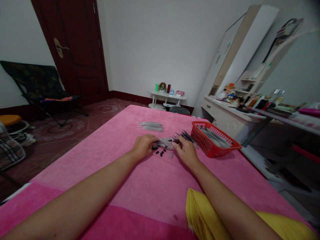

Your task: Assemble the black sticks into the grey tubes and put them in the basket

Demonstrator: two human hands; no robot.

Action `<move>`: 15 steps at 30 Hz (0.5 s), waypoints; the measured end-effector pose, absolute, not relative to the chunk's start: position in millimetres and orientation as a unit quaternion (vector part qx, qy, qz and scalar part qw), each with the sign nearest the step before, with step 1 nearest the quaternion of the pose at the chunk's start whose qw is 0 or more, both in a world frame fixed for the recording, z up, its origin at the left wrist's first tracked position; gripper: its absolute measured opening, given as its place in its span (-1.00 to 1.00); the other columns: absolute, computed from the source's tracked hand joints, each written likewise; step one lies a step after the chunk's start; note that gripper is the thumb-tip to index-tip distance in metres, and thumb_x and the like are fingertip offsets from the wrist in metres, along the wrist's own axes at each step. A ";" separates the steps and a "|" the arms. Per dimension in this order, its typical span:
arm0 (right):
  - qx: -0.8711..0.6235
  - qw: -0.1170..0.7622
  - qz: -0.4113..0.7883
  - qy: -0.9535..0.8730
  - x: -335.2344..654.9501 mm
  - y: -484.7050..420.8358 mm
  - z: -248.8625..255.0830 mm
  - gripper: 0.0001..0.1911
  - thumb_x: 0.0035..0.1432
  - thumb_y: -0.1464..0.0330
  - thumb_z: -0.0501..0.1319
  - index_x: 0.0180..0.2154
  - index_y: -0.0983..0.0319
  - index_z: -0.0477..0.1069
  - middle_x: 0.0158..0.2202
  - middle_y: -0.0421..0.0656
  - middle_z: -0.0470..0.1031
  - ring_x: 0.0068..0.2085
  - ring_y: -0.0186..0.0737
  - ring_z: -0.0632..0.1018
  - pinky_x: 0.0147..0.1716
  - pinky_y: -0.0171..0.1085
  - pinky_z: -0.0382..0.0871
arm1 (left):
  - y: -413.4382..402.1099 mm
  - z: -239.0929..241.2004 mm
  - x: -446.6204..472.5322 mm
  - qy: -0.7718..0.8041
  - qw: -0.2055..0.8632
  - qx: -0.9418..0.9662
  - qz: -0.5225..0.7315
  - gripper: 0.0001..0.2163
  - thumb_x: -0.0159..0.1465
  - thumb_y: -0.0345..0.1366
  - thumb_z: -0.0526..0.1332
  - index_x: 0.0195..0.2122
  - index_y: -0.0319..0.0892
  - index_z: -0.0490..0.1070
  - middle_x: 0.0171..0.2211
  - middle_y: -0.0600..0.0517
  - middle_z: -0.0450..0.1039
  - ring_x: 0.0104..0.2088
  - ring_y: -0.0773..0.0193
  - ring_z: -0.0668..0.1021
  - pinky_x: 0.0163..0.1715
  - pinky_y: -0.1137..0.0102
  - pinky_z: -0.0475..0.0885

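My left hand (pixel 145 146) rests at the left end of a small heap of clear, tube-like pieces (pixel 165 143), its fingers curled and closed, with what they hold hidden. At the heap's right end, my right hand (pixel 186 151) has its thumb and fingers pressed together near a dark bit too small to name. Several small black caps (pixel 162 153) lie on the pink cover just in front of the heap, beside a short clear piece (pixel 171 155). Thin black sticks like pen refills (pixel 187 135) fan out behind my right hand. Farther back lies a bundle of pale, pen-like tubes (pixel 151 126).
A red plastic basket (pixel 212 151) holding more pale tubes (pixel 220 138) stands right of my right hand. Yellow cloth (pixel 200 210) lies under my right forearm. The pink blanket (pixel 120 133) covers the surface. Beyond are a low white shelf (pixel 165 95), a dressing table (pixel 225 111) and a folding chair (pixel 42 86).
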State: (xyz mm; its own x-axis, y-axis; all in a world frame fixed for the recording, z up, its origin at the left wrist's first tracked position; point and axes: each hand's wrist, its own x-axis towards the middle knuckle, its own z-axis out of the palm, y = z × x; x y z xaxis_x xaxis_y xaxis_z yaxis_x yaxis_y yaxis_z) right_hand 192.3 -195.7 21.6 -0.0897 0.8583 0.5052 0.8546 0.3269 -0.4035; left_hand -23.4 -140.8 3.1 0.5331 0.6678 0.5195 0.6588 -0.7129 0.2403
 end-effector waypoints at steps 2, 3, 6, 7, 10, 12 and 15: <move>-0.575 0.349 0.012 -0.740 192.0 -195.8 22.6 -0.77 0.18 0.25 0.09 -0.42 0.24 0.39 -0.47 -0.18 0.46 -0.43 -0.27 0.44 -0.43 -0.35 0.15 | -140.9 3.5 -23.4 0.379 0.007 0.876 0.298 -0.75 0.16 -0.44 0.12 -0.19 -0.10 0.52 -0.30 -0.02 0.53 -0.27 0.21 0.53 -0.32 0.42 0.35; -0.574 0.348 0.023 -0.741 191.8 -195.8 22.9 -0.74 0.19 0.25 0.08 -0.46 0.23 0.38 -0.50 -0.19 0.45 -0.45 -0.28 0.43 -0.44 -0.36 0.15 | -141.0 3.7 -23.5 0.378 0.006 0.877 0.296 -0.75 0.16 -0.43 0.13 -0.19 -0.10 0.52 -0.31 -0.02 0.53 -0.27 0.21 0.52 -0.33 0.42 0.34; -0.569 0.355 0.092 -0.736 191.3 -195.4 21.3 -0.63 0.22 0.20 0.04 -0.57 0.23 0.32 -0.62 -0.22 0.39 -0.54 -0.32 0.40 -0.50 -0.37 0.16 | -141.3 3.5 -23.9 0.372 0.001 0.881 0.294 -0.76 0.14 -0.41 0.15 -0.20 -0.10 0.52 -0.31 -0.03 0.53 -0.27 0.19 0.52 -0.36 0.42 0.33; -0.566 0.362 0.128 -0.730 191.3 -194.9 19.9 -0.60 0.22 0.18 0.03 -0.58 0.23 0.30 -0.65 -0.24 0.36 -0.58 -0.33 0.38 -0.53 -0.38 0.16 | -141.2 3.1 -24.1 0.369 0.002 0.881 0.295 -0.76 0.14 -0.41 0.15 -0.20 -0.10 0.52 -0.32 -0.03 0.53 -0.28 0.19 0.52 -0.37 0.41 0.33; -0.558 0.394 0.241 -0.689 192.0 -192.2 14.8 -0.52 0.24 0.09 -0.04 -0.59 0.22 0.28 -0.71 -0.26 0.33 -0.69 -0.36 0.32 -0.65 -0.39 0.13 | -139.5 1.0 -24.8 0.368 0.015 0.877 0.310 -0.75 0.14 -0.43 0.14 -0.19 -0.11 0.53 -0.32 -0.03 0.53 -0.29 0.18 0.53 -0.35 0.40 0.35; -0.555 0.410 0.256 -0.677 192.6 -190.6 13.0 -0.51 0.25 0.08 -0.07 -0.57 0.23 0.29 -0.70 -0.25 0.34 -0.70 -0.35 0.33 -0.66 -0.38 0.14 | -136.8 -1.5 -24.6 0.372 0.042 0.864 0.337 -0.74 0.13 -0.45 0.14 -0.21 -0.11 0.53 -0.30 -0.03 0.54 -0.27 0.17 0.53 -0.30 0.38 0.37; -0.546 0.393 0.149 -0.724 191.6 -190.8 14.1 -0.68 0.19 0.21 0.08 -0.49 0.25 0.40 -0.57 -0.21 0.44 -0.53 -0.30 0.44 -0.51 -0.37 0.26 | -130.6 -6.5 -22.4 0.379 0.140 0.815 0.415 -0.75 0.10 -0.48 0.16 -0.24 -0.12 0.53 -0.28 -0.02 0.56 -0.26 0.18 0.54 -0.25 0.36 0.40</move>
State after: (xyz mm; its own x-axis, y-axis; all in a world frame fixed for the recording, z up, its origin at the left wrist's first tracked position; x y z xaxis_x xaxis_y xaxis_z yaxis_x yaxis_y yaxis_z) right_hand 191.6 -190.8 14.1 -0.0941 0.9087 0.4066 0.6744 0.3586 -0.6454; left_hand -22.4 -130.6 -6.5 0.3686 0.7349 0.5693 0.5020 -0.6728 0.5435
